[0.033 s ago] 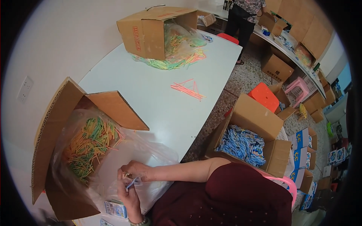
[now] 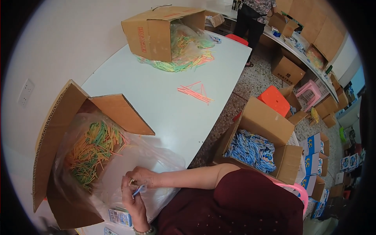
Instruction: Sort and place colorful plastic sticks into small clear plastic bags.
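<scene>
My left hand (image 2: 132, 201), with a beaded bracelet at its wrist, is closed on a small blue-and-white plastic packet (image 2: 138, 190). Against its fingertips, my right hand (image 2: 141, 177) has its fingers curled in; what they grip is hidden. Both hands are over a clear plastic bag (image 2: 154, 159) that spreads out of an open cardboard box (image 2: 58, 137) on the left. Inside the bag, behind my hands, lies a heap of thin green, orange and yellow plastic sticks (image 2: 94, 150). A blue-and-white printed pack (image 2: 119, 217) rests beside my left wrist.
Farther along the white table (image 2: 156, 90) are loose pink sticks (image 2: 196, 94) and a tipped carton (image 2: 156, 37) spilling more sticks. To my right stands a box full of blue packets (image 2: 250, 150), near a red stool (image 2: 274, 101). Another person (image 2: 250, 19) stands at the back.
</scene>
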Available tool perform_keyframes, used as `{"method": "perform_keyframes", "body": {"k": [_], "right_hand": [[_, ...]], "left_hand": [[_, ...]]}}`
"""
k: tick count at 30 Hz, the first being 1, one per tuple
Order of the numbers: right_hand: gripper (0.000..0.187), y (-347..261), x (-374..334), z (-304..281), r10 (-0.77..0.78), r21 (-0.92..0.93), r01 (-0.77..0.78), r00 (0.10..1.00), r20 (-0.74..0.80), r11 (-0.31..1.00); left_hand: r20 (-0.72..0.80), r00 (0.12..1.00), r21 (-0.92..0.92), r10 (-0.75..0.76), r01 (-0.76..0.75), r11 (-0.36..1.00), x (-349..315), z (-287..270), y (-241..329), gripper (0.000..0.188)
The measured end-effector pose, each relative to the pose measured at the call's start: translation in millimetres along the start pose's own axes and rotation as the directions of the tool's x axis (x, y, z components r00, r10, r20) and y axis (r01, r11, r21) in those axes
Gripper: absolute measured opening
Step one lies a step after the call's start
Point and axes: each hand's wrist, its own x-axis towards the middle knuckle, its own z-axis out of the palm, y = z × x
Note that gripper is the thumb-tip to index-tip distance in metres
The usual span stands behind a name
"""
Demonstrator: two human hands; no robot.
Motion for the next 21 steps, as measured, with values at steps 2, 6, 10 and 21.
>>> {"method": "perform_keyframes", "body": {"k": [2, 6, 10, 21], "right_hand": [[0.018, -2, -4, -2, -0.035, -0.012, 0.036, 0.999, 0.032, 0.999], [0.017, 1, -6, 7, -0.072, -0.007, 0.073, 0.996, 0.06, 0.997], [0.011, 23, -1, 32, -0.072, -0.179, 0.068, 0.997, -0.02, 0.982], [0.004, -38, 23, -31, 0.441, 0.44, -0.484, 0.874, 0.204, 0.756]], "left_hand": [[0.002, 0.991, 0.302, 0.136, -0.131, 0.944, -10, -3, -6, 0.013], [-0.166, 0.982, 0.267, 0.094, -0.047, 0.962, -21, -6, -12, 0.014], [-0.266, 0.918, -0.098, -0.293, 0.277, 0.956, -30, -32, -27, 0.021], [-0.049, 0.839, -0.578, -0.543, 0.42, 0.7, -33, -43, 1, 0.017]]}}
